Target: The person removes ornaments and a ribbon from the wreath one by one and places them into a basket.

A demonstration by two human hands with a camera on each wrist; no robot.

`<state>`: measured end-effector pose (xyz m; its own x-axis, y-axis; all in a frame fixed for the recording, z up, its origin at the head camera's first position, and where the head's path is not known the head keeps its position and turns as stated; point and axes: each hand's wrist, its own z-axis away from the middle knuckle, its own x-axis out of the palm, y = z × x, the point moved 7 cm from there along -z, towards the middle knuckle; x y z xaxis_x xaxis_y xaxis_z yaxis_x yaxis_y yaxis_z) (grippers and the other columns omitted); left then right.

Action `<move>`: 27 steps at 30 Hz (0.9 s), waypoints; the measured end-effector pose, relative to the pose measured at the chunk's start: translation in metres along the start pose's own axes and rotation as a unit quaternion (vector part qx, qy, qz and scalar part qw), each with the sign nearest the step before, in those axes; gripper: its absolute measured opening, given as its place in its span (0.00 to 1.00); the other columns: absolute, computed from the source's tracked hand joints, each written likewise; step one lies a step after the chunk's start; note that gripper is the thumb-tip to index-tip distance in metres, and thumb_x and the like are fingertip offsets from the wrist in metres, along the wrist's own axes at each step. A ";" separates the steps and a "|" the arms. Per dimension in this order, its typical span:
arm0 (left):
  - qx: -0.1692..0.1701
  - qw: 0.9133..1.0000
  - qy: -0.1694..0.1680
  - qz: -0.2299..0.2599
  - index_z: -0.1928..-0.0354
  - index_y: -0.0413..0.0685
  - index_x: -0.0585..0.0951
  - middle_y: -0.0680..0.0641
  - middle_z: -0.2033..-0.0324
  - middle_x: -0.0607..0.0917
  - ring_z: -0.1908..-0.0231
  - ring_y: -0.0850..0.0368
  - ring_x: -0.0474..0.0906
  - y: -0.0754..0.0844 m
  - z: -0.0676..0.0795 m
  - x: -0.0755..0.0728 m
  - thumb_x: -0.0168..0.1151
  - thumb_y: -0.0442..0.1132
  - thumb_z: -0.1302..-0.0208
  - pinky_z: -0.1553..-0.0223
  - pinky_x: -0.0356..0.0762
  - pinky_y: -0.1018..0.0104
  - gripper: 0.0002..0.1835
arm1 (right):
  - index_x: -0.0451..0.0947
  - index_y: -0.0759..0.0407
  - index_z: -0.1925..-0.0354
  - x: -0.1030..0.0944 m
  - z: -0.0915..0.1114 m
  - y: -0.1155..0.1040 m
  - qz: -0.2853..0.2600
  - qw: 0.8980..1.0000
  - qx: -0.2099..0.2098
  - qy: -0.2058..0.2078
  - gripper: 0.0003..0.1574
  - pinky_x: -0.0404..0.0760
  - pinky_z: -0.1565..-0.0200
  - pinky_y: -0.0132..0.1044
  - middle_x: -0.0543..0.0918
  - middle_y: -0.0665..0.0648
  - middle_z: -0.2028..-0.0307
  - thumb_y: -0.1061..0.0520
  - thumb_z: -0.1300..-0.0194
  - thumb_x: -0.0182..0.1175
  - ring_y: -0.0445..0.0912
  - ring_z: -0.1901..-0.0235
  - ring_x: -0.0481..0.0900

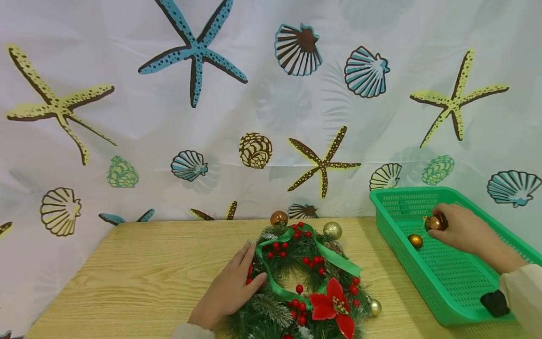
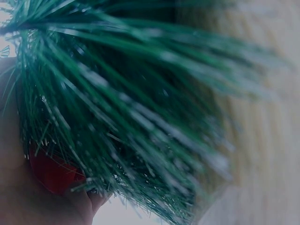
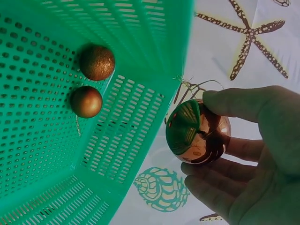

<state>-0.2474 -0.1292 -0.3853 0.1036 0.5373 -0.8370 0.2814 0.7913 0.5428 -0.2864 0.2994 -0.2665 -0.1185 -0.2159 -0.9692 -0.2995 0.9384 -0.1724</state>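
A shiny copper bauble ornament (image 3: pixel 199 131) with a thin hanging loop is pinched between the thumb and fingers of my right hand (image 1: pixel 466 233), above the green plastic basket (image 1: pixel 449 316). Inside the basket, the right wrist view shows a glittery brown bauble (image 3: pixel 97 62) and a smooth copper one (image 3: pixel 86 101). My left hand (image 1: pixel 228 287) rests with extended fingers on the left side of a green wreath (image 1: pixel 271 310). Green ribbon, red berries and a red poinsettia flower (image 1: pixel 334 307) decorate it. In the left wrist view, green needles (image 2: pixel 117 108) hide most of that hand.
Around the wreath sit a copper bauble (image 1: pixel 279 218), a gold glittery bauble (image 1: pixel 332 230) and a small gold bauble (image 1: pixel 374 308). The wooden table (image 1: pixel 139 273) meets a hanging cloth (image 1: pixel 237 117) printed with starfish and shells. A black object (image 1: pixel 494 302) shows beside the right sleeve.
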 end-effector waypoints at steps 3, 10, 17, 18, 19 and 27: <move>0.001 1.000 -0.002 0.001 0.24 0.48 0.46 0.41 0.25 0.48 0.28 0.39 0.51 0.000 0.000 0.001 0.45 0.65 0.31 0.35 0.60 0.39 0.44 | 0.72 0.77 0.55 0.001 -0.003 0.002 -0.003 1.000 -0.003 -0.004 0.25 0.75 0.74 0.42 0.79 0.62 0.69 0.59 0.43 0.66 0.48 0.73 0.75; 0.002 1.000 0.002 0.004 0.24 0.48 0.47 0.41 0.26 0.49 0.28 0.38 0.51 -0.001 0.002 0.001 0.44 0.65 0.32 0.36 0.60 0.39 0.44 | 0.70 0.78 0.52 0.002 -0.008 0.005 -0.002 1.000 0.003 -0.011 0.28 0.77 0.73 0.44 0.79 0.63 0.68 0.57 0.42 0.65 0.49 0.72 0.77; 0.005 1.000 0.005 0.000 0.24 0.48 0.47 0.40 0.26 0.50 0.29 0.38 0.52 -0.001 0.003 0.000 0.44 0.65 0.31 0.36 0.61 0.39 0.43 | 0.71 0.77 0.54 0.005 -0.013 0.009 0.011 1.000 0.001 -0.013 0.25 0.75 0.74 0.42 0.79 0.61 0.70 0.58 0.42 0.65 0.47 0.73 0.75; 0.006 1.000 0.005 0.000 0.24 0.48 0.47 0.41 0.26 0.50 0.29 0.38 0.52 0.000 0.002 0.000 0.44 0.65 0.31 0.36 0.61 0.39 0.43 | 0.72 0.76 0.55 0.005 -0.013 0.011 0.013 1.000 0.001 -0.012 0.24 0.74 0.75 0.42 0.78 0.61 0.70 0.58 0.43 0.65 0.47 0.74 0.74; 0.007 1.000 0.007 -0.002 0.24 0.48 0.47 0.41 0.26 0.50 0.29 0.38 0.52 0.000 0.002 0.000 0.44 0.65 0.31 0.36 0.61 0.39 0.43 | 0.72 0.76 0.56 0.006 -0.013 0.012 0.015 1.000 0.001 -0.011 0.23 0.74 0.75 0.41 0.78 0.60 0.71 0.59 0.43 0.65 0.47 0.74 0.74; 0.015 1.000 0.014 -0.007 0.24 0.47 0.47 0.40 0.26 0.50 0.29 0.38 0.52 0.002 0.003 -0.001 0.44 0.64 0.30 0.35 0.60 0.39 0.43 | 0.72 0.75 0.59 0.014 -0.013 0.022 0.022 1.000 -0.002 -0.023 0.21 0.73 0.75 0.41 0.77 0.59 0.72 0.59 0.43 0.65 0.46 0.75 0.73</move>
<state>-0.2445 -0.1292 -0.3833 0.0736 0.5343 -0.8421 0.3119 0.7897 0.5283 -0.3067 0.3136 -0.2821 -0.0887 -0.1628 -0.9827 -0.2993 0.9453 -0.1295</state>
